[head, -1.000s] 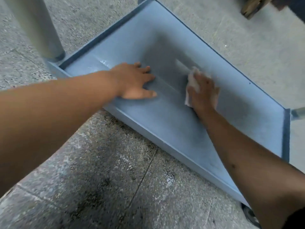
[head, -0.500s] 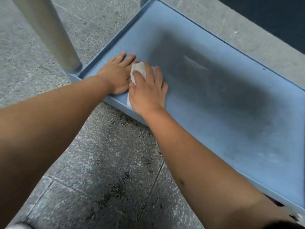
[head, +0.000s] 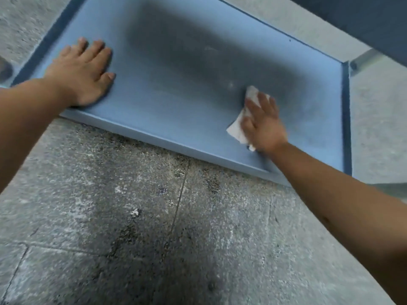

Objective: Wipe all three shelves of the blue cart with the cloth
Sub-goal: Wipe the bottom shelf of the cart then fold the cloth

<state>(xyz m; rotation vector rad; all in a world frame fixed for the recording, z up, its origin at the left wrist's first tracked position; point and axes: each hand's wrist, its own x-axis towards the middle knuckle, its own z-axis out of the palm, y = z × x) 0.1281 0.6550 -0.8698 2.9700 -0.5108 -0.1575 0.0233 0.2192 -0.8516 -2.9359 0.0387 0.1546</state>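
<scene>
1. Sweeping from the shelf's left end, where it lay beside the other hand half a second ago, the right hand point(head: 263, 123) now presses the cloth toward the right end, while the left hand has stayed planted at the left.
2. One blue shelf point(head: 171, 119) fills the view, low over the stone floor point(head: 154, 227); by its height it reads as the cart's bottom tier, with a dark smudged patch across its middle.
3. One further tier shows only as a dark edge point(head: 363, 20) at top right, so whether the upper shelves are already wiped cannot be told; the pass on this one looks partway through, with the far side and right corner seemingly left to cover.
4. Two hands are at work: the left hand point(head: 82, 71) lies flat, fingers spread wide on the shelf, holding nothing and apparently bracing the cart.
5. Fingers of the right hand are straight and spread over the cloth, pressing rather than gripping it.
6. One metal leg point(head: 363, 59) shows at the right corner.
7. One white cloth point(head: 236, 128), crumpled, lies under the right palm near the shelf's front lip.
</scene>
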